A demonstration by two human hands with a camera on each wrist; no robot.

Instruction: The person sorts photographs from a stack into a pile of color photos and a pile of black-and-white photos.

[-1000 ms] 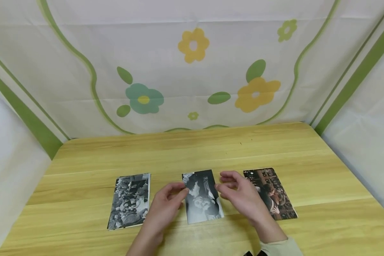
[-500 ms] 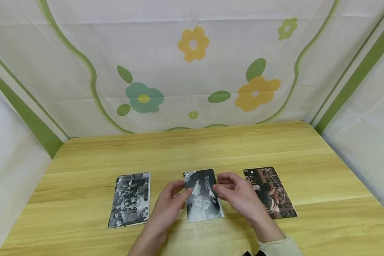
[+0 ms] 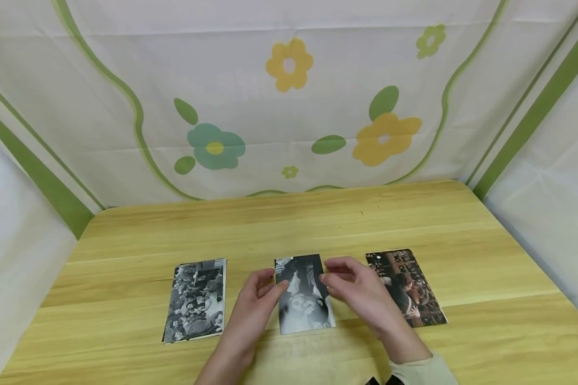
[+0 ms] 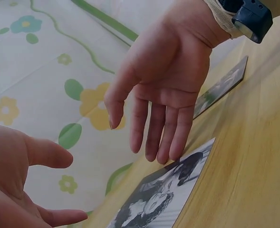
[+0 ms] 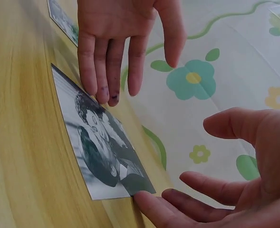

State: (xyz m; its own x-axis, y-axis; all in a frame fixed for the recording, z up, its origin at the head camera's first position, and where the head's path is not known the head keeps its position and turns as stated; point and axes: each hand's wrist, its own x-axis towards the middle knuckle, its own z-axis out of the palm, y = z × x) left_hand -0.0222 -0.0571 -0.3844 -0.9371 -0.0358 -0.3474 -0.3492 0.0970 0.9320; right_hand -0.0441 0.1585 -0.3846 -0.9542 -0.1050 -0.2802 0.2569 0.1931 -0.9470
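Observation:
A black-and-white photo card (image 3: 304, 310) of two people close together lies upside down in the middle of the table. At its left side is my left hand (image 3: 252, 307), fingers relaxed, the thumb tip overlapping the card's edge in the head view. My right hand (image 3: 358, 289) is at the right side, loosely bent, fingertips right by the edge. In the right wrist view, the right hand's lower fingertips (image 5: 147, 202) meet a corner of the card, and the left hand's straight fingers (image 5: 113, 61) reach down to its far edge. Neither hand grips anything.
A stack of black-and-white photo cards (image 3: 196, 302) showing a crowd lies to the left. To the right, partly behind the right forearm, is a colour photo card (image 3: 414, 299). A white flowered cloth (image 3: 250, 96) stands behind the wooden table (image 3: 279, 224).
Both hands have drawn slightly inward toward the middle photo card, the left thumb now reaching a little farther over its edge. The cards lie almost where they were.

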